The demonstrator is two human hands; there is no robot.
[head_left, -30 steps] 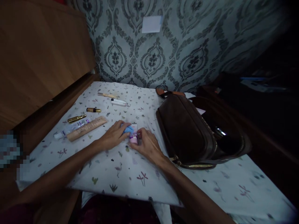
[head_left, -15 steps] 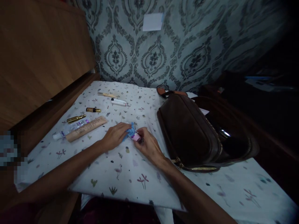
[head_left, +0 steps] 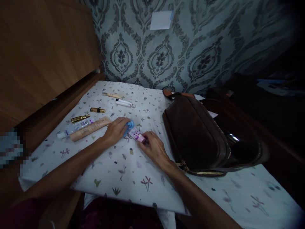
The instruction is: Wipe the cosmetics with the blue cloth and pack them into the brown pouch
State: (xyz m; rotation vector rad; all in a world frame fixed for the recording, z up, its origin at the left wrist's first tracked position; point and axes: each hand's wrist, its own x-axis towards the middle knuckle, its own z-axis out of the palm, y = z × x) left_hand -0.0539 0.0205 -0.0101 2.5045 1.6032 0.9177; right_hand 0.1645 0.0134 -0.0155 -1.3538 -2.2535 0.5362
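In the middle of the printed cloth, my right hand [head_left: 153,148] pinches the lower end of a small pink-and-white tube [head_left: 136,135] with a purple print. My left hand [head_left: 116,129] is closed on a crumpled blue cloth [head_left: 130,125], which touches the tube's upper end. The left fingertips are partly hidden by the cloth. Just left of that hand lie a beige tube [head_left: 89,129] and a clear tube [head_left: 75,127] with a white cap. Past them are a gold stick [head_left: 80,118] and a black-and-gold one [head_left: 97,110].
A large brown bag [head_left: 193,136] stands unzipped at the right. Toward the wall [head_left: 160,60] lie a white pen-like tube [head_left: 124,102] and thin brushes [head_left: 112,95]. A wooden cabinet [head_left: 47,47] borders the left side; the printed cloth [head_left: 124,184] ends near my body.
My right hand has shifted slightly down the tube, so more of its printed side shows. The blue cloth has moved to the tube's upper end with my left hand. The view has shifted slightly.
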